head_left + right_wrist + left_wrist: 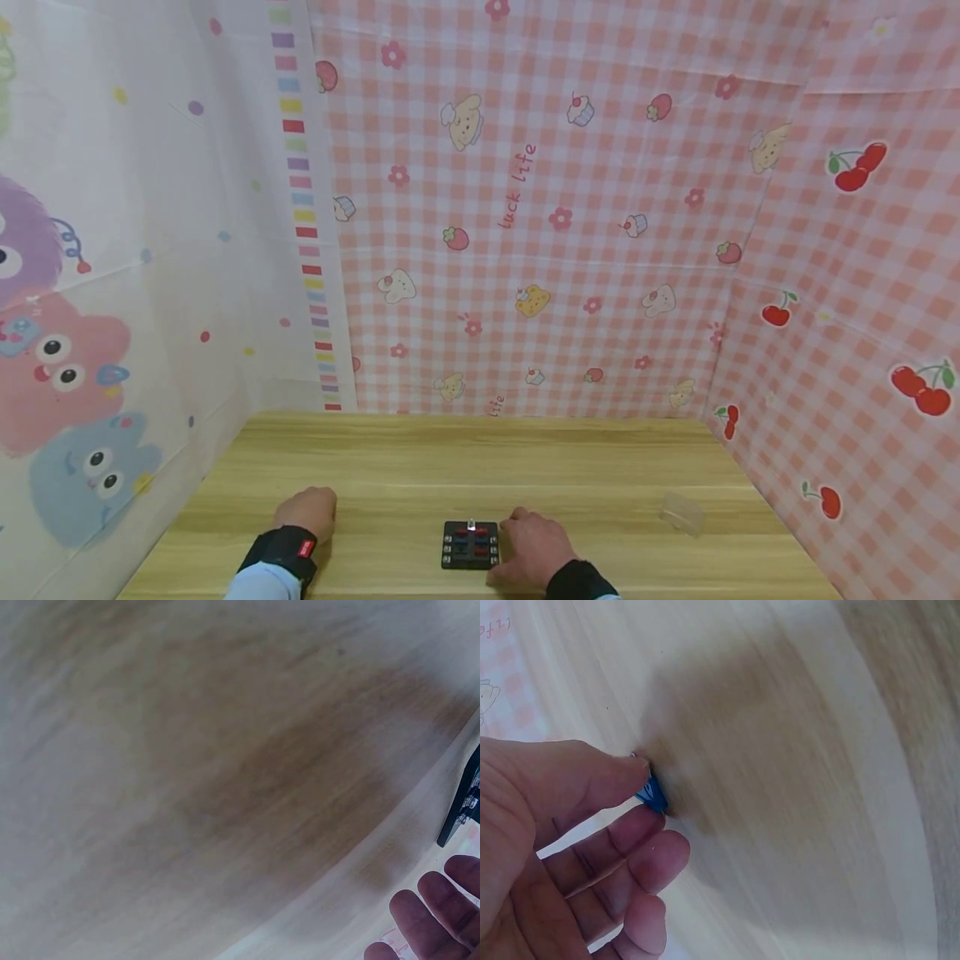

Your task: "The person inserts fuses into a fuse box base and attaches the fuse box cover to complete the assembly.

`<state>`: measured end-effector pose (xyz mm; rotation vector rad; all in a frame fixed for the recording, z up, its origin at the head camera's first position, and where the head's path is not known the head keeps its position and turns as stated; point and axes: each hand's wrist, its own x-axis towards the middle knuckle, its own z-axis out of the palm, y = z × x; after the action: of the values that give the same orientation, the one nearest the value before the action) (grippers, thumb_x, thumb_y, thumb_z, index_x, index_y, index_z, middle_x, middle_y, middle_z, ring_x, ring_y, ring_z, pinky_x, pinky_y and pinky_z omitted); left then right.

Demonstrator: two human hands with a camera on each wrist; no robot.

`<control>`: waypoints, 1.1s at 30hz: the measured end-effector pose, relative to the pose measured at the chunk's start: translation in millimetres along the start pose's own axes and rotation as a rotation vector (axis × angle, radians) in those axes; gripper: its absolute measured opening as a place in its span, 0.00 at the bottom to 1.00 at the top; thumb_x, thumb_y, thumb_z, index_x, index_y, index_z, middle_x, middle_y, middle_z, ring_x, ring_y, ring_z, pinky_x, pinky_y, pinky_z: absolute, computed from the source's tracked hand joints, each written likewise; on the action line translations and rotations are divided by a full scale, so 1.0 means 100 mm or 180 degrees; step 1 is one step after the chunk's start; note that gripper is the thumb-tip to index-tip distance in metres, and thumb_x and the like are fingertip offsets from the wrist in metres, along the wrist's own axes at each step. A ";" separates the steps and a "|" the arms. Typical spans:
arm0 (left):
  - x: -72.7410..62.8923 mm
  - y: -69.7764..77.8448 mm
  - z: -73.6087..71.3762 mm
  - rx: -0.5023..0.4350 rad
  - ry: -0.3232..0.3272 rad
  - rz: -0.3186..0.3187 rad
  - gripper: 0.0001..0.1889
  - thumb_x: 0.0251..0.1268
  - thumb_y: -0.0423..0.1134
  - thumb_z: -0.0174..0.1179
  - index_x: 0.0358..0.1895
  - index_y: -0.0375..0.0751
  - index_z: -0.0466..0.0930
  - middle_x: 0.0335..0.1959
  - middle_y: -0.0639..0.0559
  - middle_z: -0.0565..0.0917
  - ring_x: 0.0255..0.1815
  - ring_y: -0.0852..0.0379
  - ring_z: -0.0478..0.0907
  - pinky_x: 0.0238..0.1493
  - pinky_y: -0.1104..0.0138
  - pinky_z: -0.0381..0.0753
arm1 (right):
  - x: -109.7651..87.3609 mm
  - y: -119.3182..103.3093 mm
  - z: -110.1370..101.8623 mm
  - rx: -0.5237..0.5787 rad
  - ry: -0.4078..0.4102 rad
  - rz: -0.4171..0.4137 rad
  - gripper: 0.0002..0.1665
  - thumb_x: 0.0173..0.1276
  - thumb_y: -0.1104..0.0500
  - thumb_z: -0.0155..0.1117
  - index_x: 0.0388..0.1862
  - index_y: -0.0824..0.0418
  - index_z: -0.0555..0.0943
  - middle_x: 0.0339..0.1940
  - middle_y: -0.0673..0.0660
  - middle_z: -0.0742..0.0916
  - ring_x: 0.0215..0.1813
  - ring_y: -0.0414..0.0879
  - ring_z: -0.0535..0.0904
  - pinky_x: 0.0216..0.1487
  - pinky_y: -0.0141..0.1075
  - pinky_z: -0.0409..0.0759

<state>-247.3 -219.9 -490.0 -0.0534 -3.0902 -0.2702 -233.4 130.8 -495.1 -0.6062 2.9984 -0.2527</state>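
Note:
Between thumb and index finger, my left hand pinches a small blue blade fuse, its metal end showing at the thumb tip. In the head view this left hand is over the table's left part, and the fuse is hidden. A black fuse block with red and blue fuses and side screw terminals lies near the front middle. Beside its right edge is my right hand, thumb near the lower corner. The right wrist view shows loosely extended fingers beside the block's edge; firm contact cannot be told.
A clear plastic cover lies on the wooden table, to the right of the right hand. Patterned cloth walls enclose the table at the back and both sides.

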 end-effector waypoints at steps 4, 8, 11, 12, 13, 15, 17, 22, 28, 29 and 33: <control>0.01 -0.02 0.02 -0.0028 -0.0031 -0.0112 0.02 0.56 0.28 0.63 0.31 0.33 0.80 0.30 0.41 0.84 0.32 0.44 0.82 0.37 0.47 0.79 | 0.00 -0.01 -0.01 0.0000 0.0005 0.0007 0.40 0.47 0.34 0.77 0.51 0.60 0.84 0.43 0.54 0.83 0.40 0.47 0.78 0.48 0.49 0.78; 0.02 -0.03 0.01 -0.0066 -0.0096 -0.0317 0.06 0.55 0.31 0.65 0.33 0.31 0.81 0.30 0.40 0.83 0.31 0.45 0.81 0.36 0.47 0.80 | -0.01 -0.01 -0.01 -0.0004 0.0006 -0.0005 0.40 0.48 0.34 0.77 0.50 0.60 0.84 0.42 0.54 0.82 0.40 0.47 0.78 0.47 0.48 0.79; 0.02 -0.03 0.00 -0.0058 -0.0096 -0.0365 0.05 0.55 0.31 0.65 0.32 0.31 0.82 0.29 0.41 0.83 0.30 0.46 0.81 0.35 0.47 0.80 | -0.01 -0.01 0.00 -0.0002 0.0003 -0.0015 0.39 0.48 0.34 0.77 0.49 0.60 0.84 0.41 0.53 0.82 0.38 0.46 0.77 0.46 0.47 0.79; 0.02 -0.02 0.00 -0.0044 -0.0091 -0.0361 0.05 0.55 0.31 0.64 0.32 0.32 0.82 0.29 0.41 0.84 0.30 0.46 0.81 0.35 0.47 0.80 | -0.01 -0.01 0.00 -0.0002 0.0005 -0.0016 0.38 0.48 0.34 0.77 0.49 0.60 0.84 0.40 0.53 0.82 0.38 0.46 0.77 0.46 0.47 0.79; 0.02 -0.02 0.00 -0.0031 -0.0093 -0.0354 0.04 0.56 0.30 0.64 0.33 0.32 0.82 0.29 0.41 0.84 0.30 0.46 0.81 0.35 0.47 0.80 | -0.01 -0.01 0.01 -0.0009 0.0013 -0.0021 0.38 0.48 0.34 0.77 0.48 0.60 0.84 0.40 0.53 0.82 0.38 0.46 0.77 0.45 0.47 0.79; 0.02 -0.02 -0.01 -0.0013 -0.0074 -0.0308 0.03 0.57 0.28 0.62 0.33 0.32 0.81 0.29 0.41 0.84 0.30 0.46 0.82 0.35 0.48 0.80 | -0.01 0.00 0.02 -0.0016 0.0034 -0.0027 0.38 0.47 0.34 0.77 0.47 0.59 0.85 0.40 0.53 0.82 0.37 0.46 0.77 0.44 0.47 0.80; 0.02 -0.02 0.00 -0.0007 -0.0059 -0.0272 0.02 0.58 0.27 0.62 0.34 0.32 0.81 0.29 0.41 0.84 0.30 0.46 0.82 0.35 0.48 0.80 | -0.01 0.00 0.04 -0.0040 0.0065 -0.0049 0.38 0.47 0.33 0.76 0.47 0.59 0.85 0.39 0.52 0.82 0.37 0.46 0.77 0.44 0.46 0.80; 0.02 -0.03 0.01 -0.0035 -0.0037 -0.0213 0.02 0.59 0.24 0.60 0.34 0.31 0.81 0.29 0.41 0.84 0.30 0.46 0.82 0.36 0.49 0.80 | -0.02 0.00 0.05 -0.0107 0.0119 -0.0092 0.39 0.47 0.33 0.76 0.48 0.60 0.85 0.39 0.52 0.82 0.38 0.46 0.78 0.43 0.46 0.80; 0.04 -0.03 0.02 -0.0072 0.0054 -0.0161 0.03 0.57 0.24 0.61 0.34 0.30 0.81 0.29 0.40 0.84 0.30 0.45 0.82 0.36 0.48 0.80 | -0.01 -0.01 0.04 -0.0049 0.0086 -0.0063 0.39 0.47 0.33 0.76 0.48 0.60 0.85 0.39 0.52 0.82 0.38 0.46 0.78 0.44 0.46 0.80; 0.04 -0.02 0.02 -0.0083 0.0065 -0.0156 0.03 0.56 0.24 0.61 0.34 0.30 0.81 0.29 0.40 0.84 0.30 0.45 0.82 0.36 0.48 0.80 | 0.00 -0.01 0.05 -0.0032 0.0075 -0.0054 0.39 0.46 0.33 0.76 0.48 0.60 0.84 0.40 0.52 0.82 0.38 0.46 0.78 0.45 0.47 0.80; 0.04 -0.01 0.00 -0.0101 0.0096 -0.0144 0.03 0.56 0.23 0.61 0.33 0.30 0.81 0.29 0.40 0.84 0.31 0.45 0.82 0.37 0.48 0.80 | 0.02 0.00 0.04 0.0005 0.0046 -0.0034 0.39 0.47 0.33 0.76 0.49 0.60 0.84 0.41 0.53 0.82 0.38 0.46 0.78 0.46 0.48 0.79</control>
<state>-251.1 -220.5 -490.4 0.0194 -3.0603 -0.3189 -234.3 129.6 -499.5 -0.6228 3.0094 -0.2611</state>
